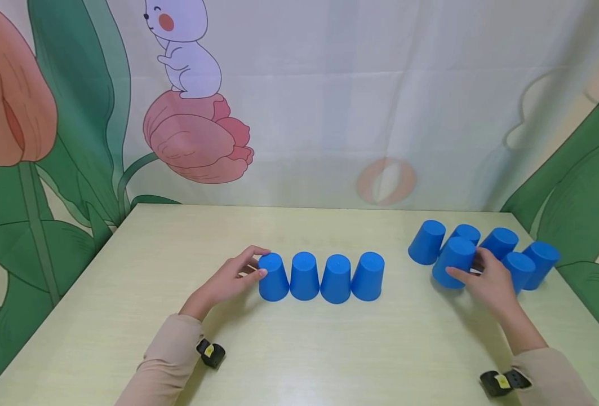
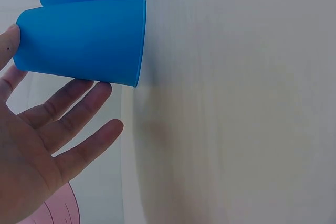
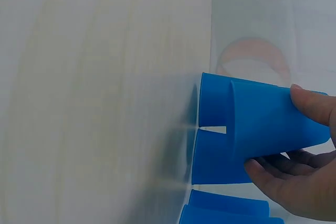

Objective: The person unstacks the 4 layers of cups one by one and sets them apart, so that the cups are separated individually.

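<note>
My left hand holds the leftmost blue cup of a row, thumb in front and index finger at the far side. In the left wrist view, its other fingers spread along that upside-down cup, some touching its side. On the right, my right hand grips another upside-down blue cup between thumb and fingers. That cup overlaps the cups behind it in the right wrist view, its rim off the table.
Beside the left cup stand a second, a third and a rightmost cup, all upside down. Several more cups cluster at the table's right, including a back-left one and a far-right one. A printed curtain hangs behind the table.
</note>
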Tool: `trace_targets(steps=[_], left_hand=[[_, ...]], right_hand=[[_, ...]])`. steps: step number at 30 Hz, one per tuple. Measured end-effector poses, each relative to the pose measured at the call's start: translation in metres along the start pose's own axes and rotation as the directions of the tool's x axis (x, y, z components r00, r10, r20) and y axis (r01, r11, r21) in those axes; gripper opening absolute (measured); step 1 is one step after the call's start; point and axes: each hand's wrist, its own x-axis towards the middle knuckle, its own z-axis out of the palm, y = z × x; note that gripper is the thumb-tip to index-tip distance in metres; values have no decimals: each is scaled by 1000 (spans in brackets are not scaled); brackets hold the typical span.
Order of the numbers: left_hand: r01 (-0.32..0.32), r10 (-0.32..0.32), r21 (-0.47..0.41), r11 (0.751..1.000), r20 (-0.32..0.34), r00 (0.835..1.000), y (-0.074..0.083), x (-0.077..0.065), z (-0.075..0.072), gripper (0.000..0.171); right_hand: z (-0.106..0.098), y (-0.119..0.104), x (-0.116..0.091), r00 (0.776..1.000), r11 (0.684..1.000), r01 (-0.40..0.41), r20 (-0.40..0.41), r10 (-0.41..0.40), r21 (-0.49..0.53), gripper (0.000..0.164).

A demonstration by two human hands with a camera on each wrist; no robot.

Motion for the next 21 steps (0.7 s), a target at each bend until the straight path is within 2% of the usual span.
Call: trace_targets(steps=[11,17,21], left_hand=[[-11,11,-8,1000,2,1000,-2,0,0,41],[-10,10,-4,1000,2,1000,-3,1,1,41],[-11,11,-2,1000,3,1000,-3,1,0,41]], right_hand=[[1,4,1,999,999,-23,35,25,-44,104],[-1,2,-3,999,1000,3,46,-2,-13,90],[-2,1,-3,1000,1000,15,19,-15,-4,84]])
